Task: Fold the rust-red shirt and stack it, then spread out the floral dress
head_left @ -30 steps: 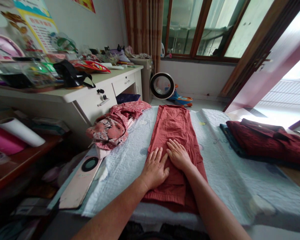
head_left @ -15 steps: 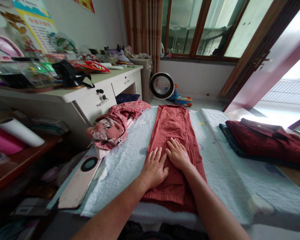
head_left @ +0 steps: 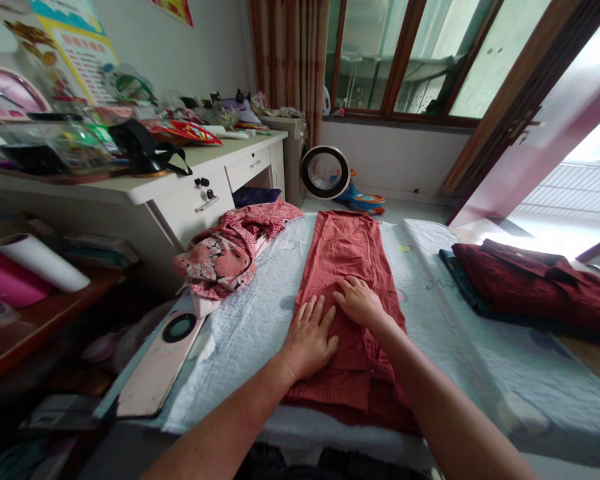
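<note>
A rust-red garment (head_left: 347, 253), folded into a long narrow strip, lies lengthwise on the pale quilted bed cover (head_left: 260, 313). My left hand (head_left: 309, 337) rests flat on its near part, fingers stretched out. My right hand (head_left: 360, 301) sits just beyond it on the same cloth, its fingers curled and pressing into the fabric, which is bunched into small wrinkles under them. The garment's near hem lies between my forearms.
A crumpled red floral cloth (head_left: 230, 247) lies at the bed's left edge beside a white desk (head_left: 180, 193) crowded with items. Folded dark red clothes (head_left: 530, 283) sit at the right. A pink flat board (head_left: 163, 363) leans at the lower left. A round fan (head_left: 325, 172) stands on the floor.
My right hand has shifted slightly forward and its fingers have curled from flat, wrinkling the cloth. My left hand has stayed put.
</note>
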A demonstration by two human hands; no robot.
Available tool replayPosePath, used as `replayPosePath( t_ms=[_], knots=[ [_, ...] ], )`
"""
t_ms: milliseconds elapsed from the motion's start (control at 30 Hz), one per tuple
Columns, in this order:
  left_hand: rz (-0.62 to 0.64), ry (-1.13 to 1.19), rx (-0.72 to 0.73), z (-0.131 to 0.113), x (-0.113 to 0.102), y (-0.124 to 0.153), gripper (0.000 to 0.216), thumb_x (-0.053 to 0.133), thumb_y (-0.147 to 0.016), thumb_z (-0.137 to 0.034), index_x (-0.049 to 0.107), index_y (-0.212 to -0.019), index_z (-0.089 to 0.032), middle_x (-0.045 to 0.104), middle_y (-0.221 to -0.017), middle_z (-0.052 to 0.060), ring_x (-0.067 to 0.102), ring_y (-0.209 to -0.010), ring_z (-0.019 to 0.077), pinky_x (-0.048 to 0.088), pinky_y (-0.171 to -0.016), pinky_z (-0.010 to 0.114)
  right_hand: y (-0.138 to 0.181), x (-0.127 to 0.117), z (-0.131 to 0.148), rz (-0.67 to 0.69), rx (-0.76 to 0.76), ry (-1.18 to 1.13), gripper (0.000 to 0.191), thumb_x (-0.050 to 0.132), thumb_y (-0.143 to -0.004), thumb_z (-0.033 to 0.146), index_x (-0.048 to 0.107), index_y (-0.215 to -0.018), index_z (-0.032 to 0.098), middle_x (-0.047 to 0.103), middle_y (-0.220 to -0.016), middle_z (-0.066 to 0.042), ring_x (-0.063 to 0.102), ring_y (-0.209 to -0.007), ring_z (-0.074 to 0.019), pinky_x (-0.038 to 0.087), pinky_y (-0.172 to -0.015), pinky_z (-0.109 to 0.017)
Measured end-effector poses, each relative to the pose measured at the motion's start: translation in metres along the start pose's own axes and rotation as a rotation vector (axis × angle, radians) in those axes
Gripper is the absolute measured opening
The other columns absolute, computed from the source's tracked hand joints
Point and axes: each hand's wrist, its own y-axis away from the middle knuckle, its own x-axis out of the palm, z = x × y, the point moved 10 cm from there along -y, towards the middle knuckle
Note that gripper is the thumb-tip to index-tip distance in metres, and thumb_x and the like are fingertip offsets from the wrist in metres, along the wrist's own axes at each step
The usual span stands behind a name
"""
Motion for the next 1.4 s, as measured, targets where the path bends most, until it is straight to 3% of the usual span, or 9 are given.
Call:
replayPosePath(
  t_ms=[167, 367, 667, 900, 1067, 1167, 1267, 1333, 1400],
  knots=[
    [0.019, 0.022, 0.004, -0.001, 0.001, 0.000, 0.061, 0.046, -0.094, -0.046, 0.038, -0.148, -0.018, 0.027, -0.159, 0.016, 0.020, -0.148, 0.0321, 0.024, -0.117, 0.052, -0.026, -0.015, -0.006, -0.017, 0.069, 0.061, 0.038, 0.037, -0.097, 0.039, 0.065, -0.112, 0.018, 0.065, -0.116, -0.013, 0.061, -0.104, -0.0259, 0.047, -0.086, -0.037],
    [0.008, 0.024, -0.013, 0.000, 0.001, 0.000, 0.065, 0.046, -0.093, -0.049, 0.035, -0.149, -0.019, 0.026, -0.159, 0.017, 0.021, -0.148, 0.0319, 0.023, -0.118, 0.049, -0.032, -0.009, -0.008, -0.156, 0.094, 0.078, 0.033, 0.039, -0.095, 0.033, 0.063, -0.115, 0.019, 0.060, -0.120, -0.014, 0.053, -0.111, -0.0281, 0.047, -0.082, -0.037],
    [0.008, 0.009, -0.009, -0.001, -0.001, 0.001, 0.067, 0.047, -0.093, -0.049, 0.032, -0.151, -0.020, 0.027, -0.159, 0.015, 0.022, -0.147, 0.0317, 0.023, -0.119, 0.049, -0.029, -0.006, -0.022, -0.223, 0.132, 0.054, 0.032, 0.045, -0.092, 0.038, 0.062, -0.113, 0.021, 0.057, -0.118, -0.014, 0.049, -0.109, -0.0301, 0.038, -0.093, -0.043],
    [0.026, 0.006, -0.021, 0.001, 0.000, 0.000, 0.068, 0.047, -0.093, -0.050, 0.031, -0.152, -0.021, 0.025, -0.160, 0.014, 0.021, -0.148, 0.0316, 0.024, -0.119, 0.048, -0.038, 0.004, -0.033, -0.232, 0.144, -0.053, 0.047, 0.046, -0.091, 0.038, 0.052, -0.131, 0.014, 0.048, -0.139, -0.016, 0.046, -0.126, -0.0276, 0.031, -0.107, -0.038],
    [0.109, 0.012, -0.014, -0.002, -0.002, -0.002, 0.067, 0.046, -0.093, -0.052, 0.033, -0.151, -0.021, 0.024, -0.160, 0.014, 0.020, -0.148, 0.0318, 0.023, -0.119, 0.049, -0.041, 0.014, -0.046, -0.163, 0.231, 0.000, 0.067, 0.044, -0.091, 0.047, 0.038, -0.146, 0.010, 0.028, -0.156, -0.021, 0.026, -0.143, -0.0339, 0.021, -0.113, -0.044],
    [0.202, 0.016, -0.020, -0.003, -0.014, -0.009, 0.068, 0.049, -0.090, -0.054, 0.039, -0.147, -0.021, 0.031, -0.158, 0.015, 0.027, -0.146, 0.0333, 0.029, -0.116, 0.050, -0.040, 0.018, -0.051, -0.111, 0.253, 0.017, 0.073, 0.043, -0.091, 0.054, 0.034, -0.150, 0.012, 0.024, -0.158, -0.021, 0.021, -0.145, -0.0354, 0.018, -0.114, -0.047],
    [0.296, 0.029, -0.017, -0.002, -0.028, -0.030, 0.056, 0.053, -0.087, -0.051, 0.054, -0.135, -0.021, 0.053, -0.143, 0.014, 0.048, -0.132, 0.0345, 0.041, -0.107, 0.050, -0.040, 0.018, -0.053, -0.096, 0.247, 0.021, 0.075, 0.042, -0.091, 0.059, 0.033, -0.150, 0.014, 0.024, -0.158, -0.022, 0.022, -0.145, -0.0353, 0.019, -0.114, -0.046],
    [0.302, 0.051, -0.018, 0.002, -0.036, -0.052, 0.039, 0.047, -0.092, -0.038, 0.060, -0.124, -0.021, 0.068, -0.119, 0.011, 0.064, -0.111, 0.0290, 0.049, -0.098, 0.046, -0.040, 0.017, -0.053, -0.097, 0.240, 0.030, 0.076, 0.041, -0.092, 0.061, 0.034, -0.150, 0.014, 0.024, -0.157, -0.023, 0.023, -0.145, -0.0354, 0.020, -0.113, -0.047],
    [0.211, 0.091, -0.013, 0.009, -0.045, -0.083, 0.035, 0.042, -0.094, -0.027, 0.060, -0.124, -0.021, 0.070, -0.115, 0.009, 0.066, -0.107, 0.0237, 0.050, -0.096, 0.039, -0.040, 0.017, -0.053, -0.092, 0.234, 0.044, 0.075, 0.039, -0.093, 0.062, 0.034, -0.150, 0.014, 0.026, -0.157, -0.022, 0.025, -0.144, -0.0353, 0.022, -0.112, -0.047]
  ],
)
